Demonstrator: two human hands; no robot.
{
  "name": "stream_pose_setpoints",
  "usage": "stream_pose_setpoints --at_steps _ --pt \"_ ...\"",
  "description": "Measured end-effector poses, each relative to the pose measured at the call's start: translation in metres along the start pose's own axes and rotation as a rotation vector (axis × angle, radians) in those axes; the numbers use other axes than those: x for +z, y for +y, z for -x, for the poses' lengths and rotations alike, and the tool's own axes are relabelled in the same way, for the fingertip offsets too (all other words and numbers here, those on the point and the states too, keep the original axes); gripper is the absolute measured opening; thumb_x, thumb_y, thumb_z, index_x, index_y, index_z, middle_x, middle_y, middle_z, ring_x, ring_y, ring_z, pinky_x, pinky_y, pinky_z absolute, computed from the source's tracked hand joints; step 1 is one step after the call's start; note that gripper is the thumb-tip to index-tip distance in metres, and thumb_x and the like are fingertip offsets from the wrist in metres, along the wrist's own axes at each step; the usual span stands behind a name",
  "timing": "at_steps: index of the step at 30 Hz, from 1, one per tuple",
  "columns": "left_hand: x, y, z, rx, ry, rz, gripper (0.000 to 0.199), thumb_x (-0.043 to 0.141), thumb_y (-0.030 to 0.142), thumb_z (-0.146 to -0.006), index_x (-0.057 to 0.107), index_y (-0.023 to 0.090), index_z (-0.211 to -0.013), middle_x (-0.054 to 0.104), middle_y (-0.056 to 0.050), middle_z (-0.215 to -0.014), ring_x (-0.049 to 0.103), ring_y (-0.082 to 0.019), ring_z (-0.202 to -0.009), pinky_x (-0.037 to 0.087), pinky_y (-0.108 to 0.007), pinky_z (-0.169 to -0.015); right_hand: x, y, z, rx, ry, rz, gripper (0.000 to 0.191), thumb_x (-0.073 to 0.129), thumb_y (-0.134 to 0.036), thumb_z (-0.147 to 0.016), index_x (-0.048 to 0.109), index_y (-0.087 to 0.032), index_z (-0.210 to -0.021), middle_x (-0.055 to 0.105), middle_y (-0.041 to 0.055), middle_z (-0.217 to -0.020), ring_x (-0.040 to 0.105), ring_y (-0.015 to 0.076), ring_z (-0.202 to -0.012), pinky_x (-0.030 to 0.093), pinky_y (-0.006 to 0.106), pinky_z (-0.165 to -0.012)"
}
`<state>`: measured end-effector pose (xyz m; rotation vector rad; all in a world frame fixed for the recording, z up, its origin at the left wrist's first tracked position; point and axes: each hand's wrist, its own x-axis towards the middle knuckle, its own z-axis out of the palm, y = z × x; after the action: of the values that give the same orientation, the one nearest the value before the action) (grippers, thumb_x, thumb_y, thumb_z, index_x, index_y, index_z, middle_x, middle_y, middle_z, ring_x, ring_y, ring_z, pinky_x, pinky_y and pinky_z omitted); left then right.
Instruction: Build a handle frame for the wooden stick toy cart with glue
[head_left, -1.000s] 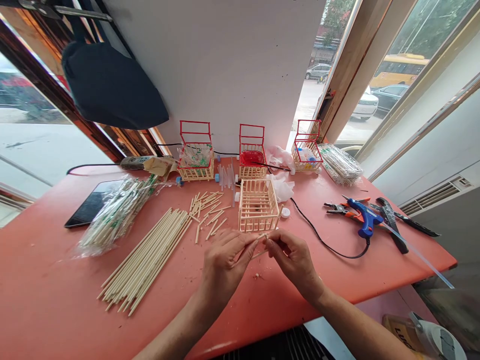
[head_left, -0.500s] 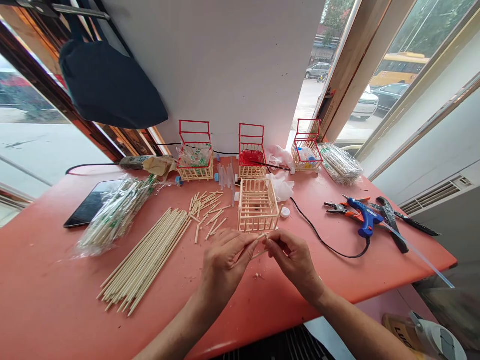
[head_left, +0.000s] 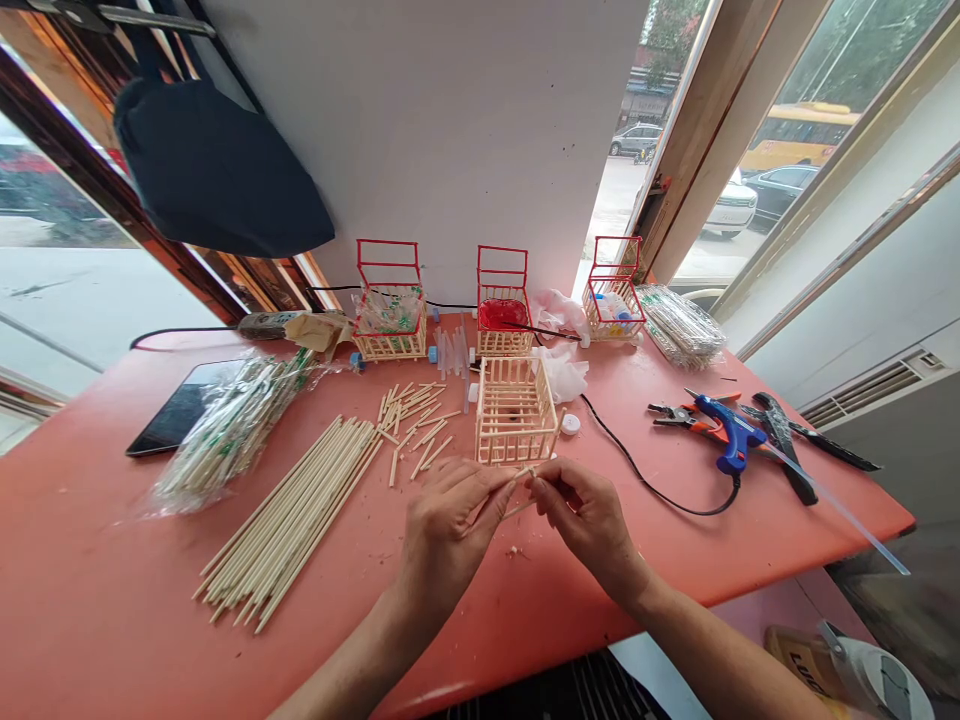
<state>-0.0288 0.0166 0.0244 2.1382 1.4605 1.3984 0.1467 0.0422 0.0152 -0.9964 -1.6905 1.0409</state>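
My left hand (head_left: 451, 512) is closed in a pinch on short thin wooden sticks (head_left: 517, 509), just in front of the stick basket. My right hand (head_left: 589, 518) pinches their other end, its fingertips almost touching those of the left. How the sticks join is hidden by the fingers. Right behind both hands stands the open basket (head_left: 517, 410), built of pale wooden sticks. Short cut sticks (head_left: 424, 430) lie scattered to its left, beside a fan of long sticks (head_left: 292, 520).
A blue glue gun (head_left: 739, 438) with its cord, orange-handled pliers (head_left: 686, 417) and black-handled tools (head_left: 784, 445) lie at the right. Three red-handled baskets (head_left: 390, 342) stand at the back. Bagged sticks (head_left: 236, 430) overlap a dark tablet (head_left: 169, 420) at the left.
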Motion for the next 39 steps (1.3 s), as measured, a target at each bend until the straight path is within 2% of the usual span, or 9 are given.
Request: stream_pose_setpoints --at_steps 10,16,27,39 --pt "0.0006 0.0002 -0.002 -0.037 -0.026 0.035 0.009 0.073 0.023 -0.09 0.075 0.021 -0.098 0.08 -0.001 -0.088 0.071 -0.02 -0.08 0.048 -0.031 -0.077 0.0007 0.0014 0.001 -0.011 0.017 0.01 0.019 0.06 -0.029 -0.097 0.066 -0.018 -0.083 0.062 -0.0001 -0.071 0.052 0.0105 -0.058 0.044 0.022 -0.055" --pt "0.0004 0.0015 -0.0005 -0.045 -0.006 0.036 0.005 0.07 0.019 -0.091 0.074 0.021 -0.089 0.078 0.0 -0.081 0.069 -0.019 -0.077 0.048 -0.031 -0.076 0.0019 0.0027 0.0004 -0.039 0.005 0.035 0.019 0.06 -0.027 -0.097 0.066 -0.018 -0.082 0.061 -0.0008 -0.071 0.053 0.0108 -0.061 0.043 0.022 -0.058" --pt "-0.0004 0.0036 -0.0021 -0.001 0.008 0.024 0.006 0.069 0.018 -0.092 0.074 0.02 -0.089 0.077 0.0 -0.081 0.068 -0.018 -0.076 0.046 -0.031 -0.075 0.0016 0.0018 0.0016 -0.042 -0.013 0.051 0.017 0.059 -0.023 -0.097 0.066 -0.018 -0.082 0.061 -0.0007 -0.071 0.051 0.0109 -0.061 0.042 0.023 -0.059" --pt "-0.0017 0.0036 -0.0023 -0.008 0.006 -0.008 0.011 0.066 0.023 -0.094 0.074 0.021 -0.087 0.078 -0.002 -0.08 0.069 -0.019 -0.074 0.048 -0.032 -0.074 0.0013 0.0021 0.0016 -0.019 -0.019 0.086 0.022 0.058 -0.03 -0.098 0.067 -0.019 -0.082 0.061 0.0005 -0.07 0.053 0.0123 -0.061 0.043 0.024 -0.059"
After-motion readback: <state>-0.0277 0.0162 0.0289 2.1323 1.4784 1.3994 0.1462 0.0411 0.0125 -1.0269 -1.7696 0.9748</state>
